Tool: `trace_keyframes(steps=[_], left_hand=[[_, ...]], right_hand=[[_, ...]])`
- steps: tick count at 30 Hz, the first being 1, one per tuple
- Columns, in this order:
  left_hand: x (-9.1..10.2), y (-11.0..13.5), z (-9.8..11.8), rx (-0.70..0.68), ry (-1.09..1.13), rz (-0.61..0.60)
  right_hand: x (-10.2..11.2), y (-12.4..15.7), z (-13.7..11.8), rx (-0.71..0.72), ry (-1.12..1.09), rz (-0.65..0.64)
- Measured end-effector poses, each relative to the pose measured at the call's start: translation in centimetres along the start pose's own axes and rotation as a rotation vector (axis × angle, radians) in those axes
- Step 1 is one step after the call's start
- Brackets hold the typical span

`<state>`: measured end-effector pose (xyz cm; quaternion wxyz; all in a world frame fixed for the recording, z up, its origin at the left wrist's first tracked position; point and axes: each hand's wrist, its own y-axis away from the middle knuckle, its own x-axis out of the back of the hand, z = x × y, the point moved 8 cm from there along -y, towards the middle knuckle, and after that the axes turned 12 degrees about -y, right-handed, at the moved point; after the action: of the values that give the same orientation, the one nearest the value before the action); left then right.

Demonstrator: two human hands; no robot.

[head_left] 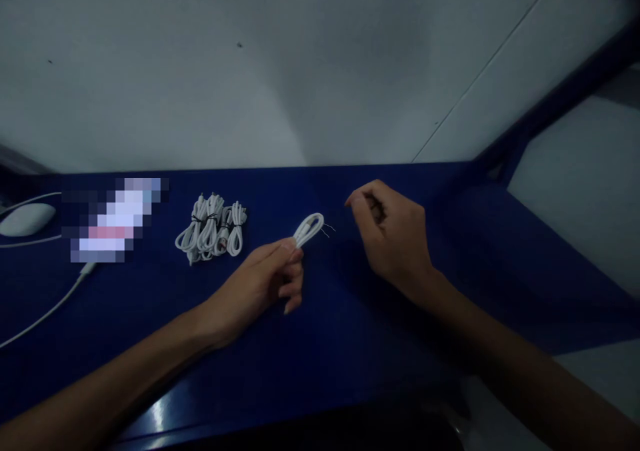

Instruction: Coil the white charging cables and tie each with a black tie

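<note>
My left hand point(270, 270) is closed on a coiled white cable point(311, 227), pinching its near end between thumb and index finger. The coil's loop points away to the right, above the table. A thin wire point(327, 228) sticks out beside the loop's far end. To the right of it, apart from the cable, my right hand point(393, 231) is raised with thumb and index fingertip together and the other fingers curled. Whatever it may hold is too small or hidden to make out. Several bundled white cables point(213, 228), tied with dark ties, lie left of my left hand.
The blue table point(310, 371) meets a pale wall point(200, 104) at its back edge. At the left lie a blurred-out phone-like device point(117, 221) with a white cord point(55, 314) plugged in, and a white mouse-shaped object point(27, 220). A dark blue frame point(550, 114) rises at the right.
</note>
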<state>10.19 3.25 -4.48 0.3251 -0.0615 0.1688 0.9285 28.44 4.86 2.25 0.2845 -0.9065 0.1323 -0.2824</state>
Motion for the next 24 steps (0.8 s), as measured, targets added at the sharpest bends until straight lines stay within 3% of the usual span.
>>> trace_keyframes(steps=[6,11,16,19,24], left_hand=[[1.3,0.0,0.0,0.006,0.035,0.151],[1.7,0.2,0.4,-0.069,-0.157,0.181],[2.2,0.2,0.7,-0.063,-0.169,0.253],[2.2,0.4,0.9,-0.072,-0.198,0.266],[2.4,1.1,1.4,-0.101,-0.457,0.287]], right_hand=[[-3.0,1.2,1.7,-0.065,0.238,-0.283],[-3.6,1.9,1.9,-0.001,0.284,-0.365],[-4.3,1.8,1.5,0.02,0.314,-0.393],[-3.8,1.4,0.9,-0.034,0.128,-0.302],[-2.7,1.5,-1.1,-0.077,-0.444,-0.203]])
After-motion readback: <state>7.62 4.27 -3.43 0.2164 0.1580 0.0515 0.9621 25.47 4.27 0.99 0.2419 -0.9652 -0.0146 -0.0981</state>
